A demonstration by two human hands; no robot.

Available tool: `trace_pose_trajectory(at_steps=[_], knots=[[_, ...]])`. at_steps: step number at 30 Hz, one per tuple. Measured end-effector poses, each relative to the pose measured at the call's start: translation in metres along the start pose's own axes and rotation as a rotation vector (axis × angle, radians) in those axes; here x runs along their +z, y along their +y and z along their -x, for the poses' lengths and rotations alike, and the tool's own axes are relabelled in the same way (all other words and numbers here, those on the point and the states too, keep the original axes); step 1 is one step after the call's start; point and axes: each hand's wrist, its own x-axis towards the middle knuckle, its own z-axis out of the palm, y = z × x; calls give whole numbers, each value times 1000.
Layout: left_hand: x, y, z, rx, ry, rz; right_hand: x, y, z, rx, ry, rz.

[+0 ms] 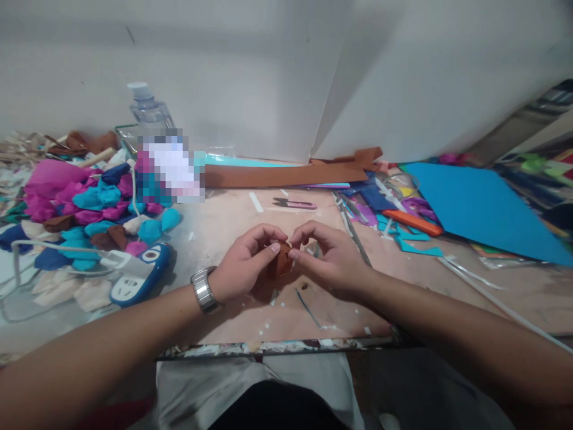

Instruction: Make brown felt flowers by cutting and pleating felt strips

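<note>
Nearer the person than the snips (295, 204) on the counter (215, 218), the left hand (248, 258) and right hand (335, 258) are holding a brown piece (283, 263), each grip pinching it closed between thumb and fingertips. The fingers are hiding some of it, leaving its full shape unclear. Left of the snips, a bottle (152, 113) is standing, blurred blocks covering its lower part. Right of them, a blue sheet (483, 206) is reaching the view's edge.
</note>
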Motion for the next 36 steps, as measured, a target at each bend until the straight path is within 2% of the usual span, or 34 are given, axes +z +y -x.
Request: trace_pose_trajectory(at_steps=[5,11,15,27,36], knots=[[1,-1,-1,-5,-19,10,-2,-3,-1,-44,-34,69],[2,-2,0,-33,-23,7,-3,1,-3,-167,-159,163],[2,-1,0,-70,-53,32,-3,3,-3,-193,-209,170],[0,1,2,-65,-160,-45,-3,2,-4,-182,-180,187],[3,1,3,-164,-161,-52,-5,2,-4,-126,-129,187]])
